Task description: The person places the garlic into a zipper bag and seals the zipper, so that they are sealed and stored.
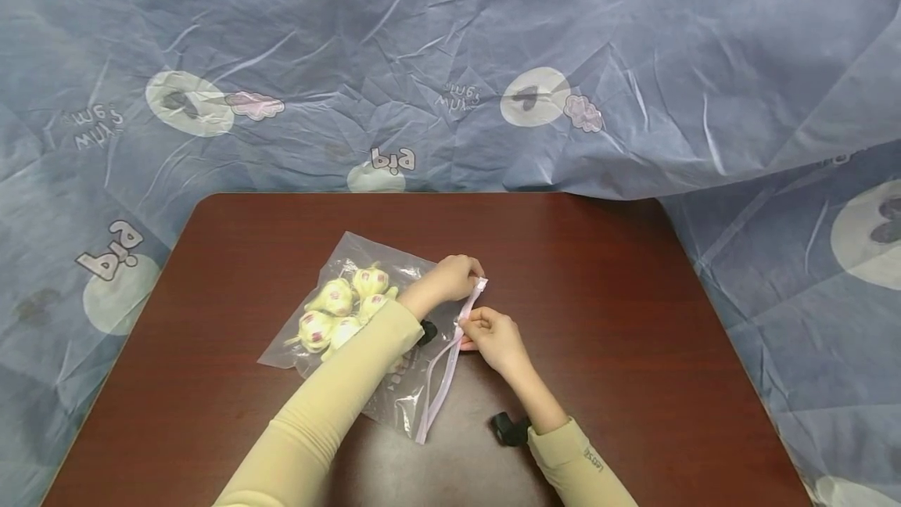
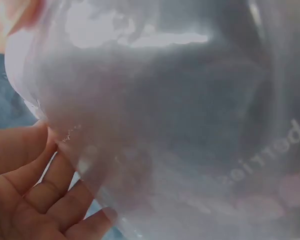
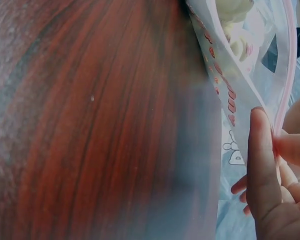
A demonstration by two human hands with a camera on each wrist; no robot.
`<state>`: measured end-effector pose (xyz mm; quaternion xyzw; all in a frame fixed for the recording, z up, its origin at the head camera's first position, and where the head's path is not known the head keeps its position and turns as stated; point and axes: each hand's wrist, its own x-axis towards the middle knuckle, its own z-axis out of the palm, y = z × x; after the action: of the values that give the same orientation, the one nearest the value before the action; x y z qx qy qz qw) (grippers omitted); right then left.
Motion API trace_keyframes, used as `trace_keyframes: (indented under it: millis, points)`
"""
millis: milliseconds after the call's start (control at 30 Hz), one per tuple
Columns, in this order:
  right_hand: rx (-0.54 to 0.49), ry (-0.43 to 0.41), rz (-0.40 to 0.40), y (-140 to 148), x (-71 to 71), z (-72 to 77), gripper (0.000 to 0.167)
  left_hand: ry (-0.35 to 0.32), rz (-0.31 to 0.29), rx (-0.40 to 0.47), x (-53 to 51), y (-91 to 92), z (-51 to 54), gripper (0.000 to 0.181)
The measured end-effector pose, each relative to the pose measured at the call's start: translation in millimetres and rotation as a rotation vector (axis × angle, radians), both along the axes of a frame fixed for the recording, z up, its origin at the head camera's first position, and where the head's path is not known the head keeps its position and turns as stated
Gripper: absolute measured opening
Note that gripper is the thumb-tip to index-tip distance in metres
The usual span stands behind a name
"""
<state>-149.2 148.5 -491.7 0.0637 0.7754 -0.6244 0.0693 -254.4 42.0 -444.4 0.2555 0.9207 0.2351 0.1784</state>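
Note:
A clear zip bag (image 1: 404, 407) lies on the table, with several pale yellow, round toy-like things (image 1: 336, 297) with pink marks inside. Its pink-edged mouth faces right and gapes at the near part. At the far corner of that mouth, my left hand (image 1: 450, 276) pinches the edge; in the left wrist view its thumb and fingers (image 2: 60, 172) are at the plastic. My right hand (image 1: 496, 341) pinches the zip strip a little nearer, between thumb and index finger (image 3: 262, 160). The left forearm covers part of the bag and some of its contents.
The dark red-brown table (image 1: 619, 319) extends around the bag. Behind and beside it hangs a blue-grey printed cloth (image 1: 436, 45), overlapping the table's far right edge. Each wrist wears a black camera, such as the right wrist camera (image 1: 508, 429).

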Motion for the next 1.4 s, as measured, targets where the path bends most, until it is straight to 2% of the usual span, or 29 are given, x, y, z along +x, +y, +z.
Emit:
trace_keyframes:
  millis: [100,267,433,567,700,833,900,1133,1267,1400]
  points:
    - [0.01,-0.022,0.011,1.2,-0.3,0.6,0.012,0.013,0.009,0.023,-2.4,-1.3,-0.4,0.023]
    - [0.024,-0.05,0.022,3.0,-0.7,0.9,0.015,-0.013,0.04,0.076,-7.8,-2.8,-1.7,0.018]
    - [0.058,-0.064,0.034,6.2,-2.8,1.2,0.021,-0.039,0.069,0.09,-11.3,-3.1,-3.6,0.013]
    - [0.142,-0.02,-0.019,10.8,-12.3,3.6,0.027,-0.053,0.072,0.082,-13.4,-2.8,-3.7,0.013]
    - [0.221,0.032,-0.104,15.7,-28.0,7.5,0.03,-0.058,0.08,0.066,-16.3,-1.8,-3.2,0.013]
    - [0.24,0.039,-0.167,18.4,-42.2,11.5,0.03,-0.067,0.085,0.045,-18.8,-1.1,-2.8,0.014]
    - [0.217,0.031,-0.192,19.3,-48.3,10.8,0.029,-0.066,0.084,0.038,-19.9,-0.8,-2.9,0.014]
    - [0.0,-0.072,-0.229,19.3,-58.4,7.5,0.029,-0.063,0.094,0.043,-23.1,-0.6,-4.5,0.011]
    - [-0.044,-0.124,-0.219,20.1,-60.4,5.3,0.032,-0.064,0.095,0.049,-23.4,0.2,-5.9,0.012]
    - [-0.064,-0.124,-0.23,20.0,-61.5,5.1,0.033,-0.047,0.102,0.064,-22.4,1.9,-7.1,0.013]
